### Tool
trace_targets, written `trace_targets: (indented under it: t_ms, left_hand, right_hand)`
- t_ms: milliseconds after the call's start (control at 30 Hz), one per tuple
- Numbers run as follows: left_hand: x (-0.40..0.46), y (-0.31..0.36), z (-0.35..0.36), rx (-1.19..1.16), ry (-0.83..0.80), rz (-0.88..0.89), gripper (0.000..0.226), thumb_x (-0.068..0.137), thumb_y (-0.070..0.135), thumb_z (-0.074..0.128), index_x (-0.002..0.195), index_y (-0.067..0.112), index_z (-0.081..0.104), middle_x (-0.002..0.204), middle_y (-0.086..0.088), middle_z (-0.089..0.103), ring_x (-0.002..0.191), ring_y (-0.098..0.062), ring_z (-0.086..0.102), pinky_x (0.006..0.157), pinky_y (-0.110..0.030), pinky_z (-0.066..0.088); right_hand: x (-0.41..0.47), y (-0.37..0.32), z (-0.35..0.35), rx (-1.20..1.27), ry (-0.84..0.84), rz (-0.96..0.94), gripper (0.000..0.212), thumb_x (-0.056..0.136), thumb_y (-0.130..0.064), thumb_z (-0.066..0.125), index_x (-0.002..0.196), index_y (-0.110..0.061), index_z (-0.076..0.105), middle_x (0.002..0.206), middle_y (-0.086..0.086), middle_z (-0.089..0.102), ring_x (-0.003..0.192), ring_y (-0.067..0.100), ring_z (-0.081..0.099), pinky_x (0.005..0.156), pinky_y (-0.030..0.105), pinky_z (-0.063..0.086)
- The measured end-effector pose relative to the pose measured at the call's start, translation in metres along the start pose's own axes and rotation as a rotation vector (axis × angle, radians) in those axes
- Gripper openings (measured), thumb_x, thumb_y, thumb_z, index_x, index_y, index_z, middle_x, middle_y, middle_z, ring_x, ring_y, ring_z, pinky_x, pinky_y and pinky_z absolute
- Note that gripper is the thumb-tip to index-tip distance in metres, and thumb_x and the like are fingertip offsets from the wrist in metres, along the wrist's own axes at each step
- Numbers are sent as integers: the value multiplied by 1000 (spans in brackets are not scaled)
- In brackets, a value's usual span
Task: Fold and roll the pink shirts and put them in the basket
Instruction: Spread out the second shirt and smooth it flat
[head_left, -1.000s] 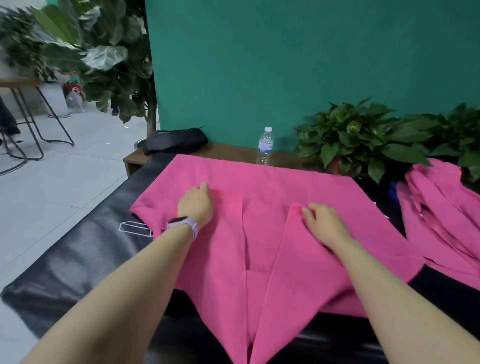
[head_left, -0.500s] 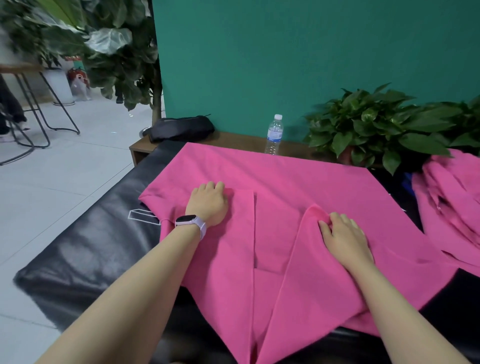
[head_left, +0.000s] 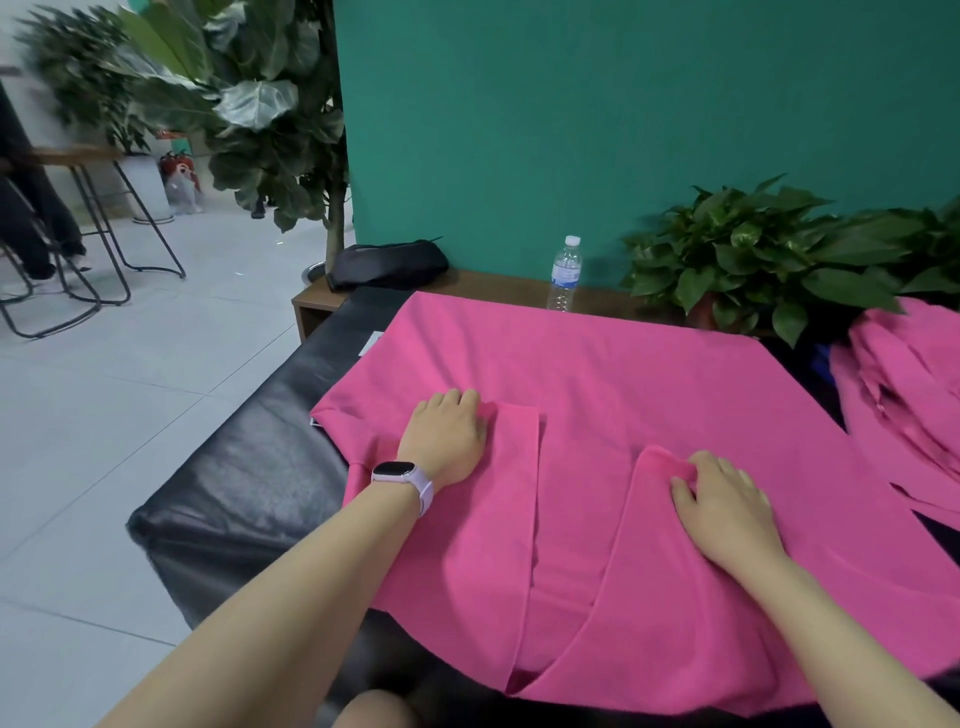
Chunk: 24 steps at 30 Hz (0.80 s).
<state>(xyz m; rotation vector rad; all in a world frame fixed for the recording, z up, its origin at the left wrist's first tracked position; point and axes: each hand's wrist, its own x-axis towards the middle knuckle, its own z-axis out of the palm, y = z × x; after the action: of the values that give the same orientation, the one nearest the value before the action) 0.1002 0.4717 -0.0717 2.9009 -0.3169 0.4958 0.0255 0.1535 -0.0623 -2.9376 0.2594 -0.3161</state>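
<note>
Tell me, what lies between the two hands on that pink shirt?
Head view: between left hand and right hand lies only pink shirt, a flat strip between two folded-in flaps.
</note>
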Motion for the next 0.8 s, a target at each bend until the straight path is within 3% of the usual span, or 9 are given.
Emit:
trace_targets:
  t_ms: [167,333,467,667,733,800]
  left_hand:
    - [23,-1,-9,-17,-57,-53,20,99,30,43,104,10,44,106,-14,61,89,-35,55,72,-38,31]
    - [70,-27,-20,-250,-70,-286,22,95,31,46,101,11,49,91,-8,59,82,-33,53,71,-37,35]
    - [104,-74,-12,-150,49,-427,18,90,16,46,101,6,56,102,-17,63,98,-38,57,73,-38,38]
    - [144,-140,7,-90,6,-643,27,94,22,48,117,8,51,125,-16,52,116,-37,49,88,-42,39]
    - [157,-153,12,-122,-15,-658,23,91,27,54,106,10,53,114,-14,56,107,-35,55,79,-38,44]
    - [175,-163,11,-186,-72,-636,20,84,27,62,79,11,51,85,-8,59,74,-27,57,56,-29,37]
  right_hand:
    - [61,-74,-17,157,-27,-132,38,89,-20,60,126,-17,55,127,8,56,123,31,49,105,44,35]
    - [124,-173,-9,418,-108,-283,24,92,-14,56,114,-10,62,118,10,61,113,30,57,99,41,44]
    - [151,-233,19,407,-120,-400,22,96,-15,50,115,-11,61,120,9,61,115,30,55,101,42,43]
    - [194,-284,62,324,-131,-518,31,100,-21,45,129,-18,57,133,4,57,126,25,49,108,41,36]
    - [210,-292,75,323,-121,-524,30,100,-20,46,127,-17,58,131,4,57,125,26,50,106,41,38]
    - [226,-299,85,407,-122,-504,26,99,-17,46,120,-14,62,123,6,59,118,28,53,102,42,42]
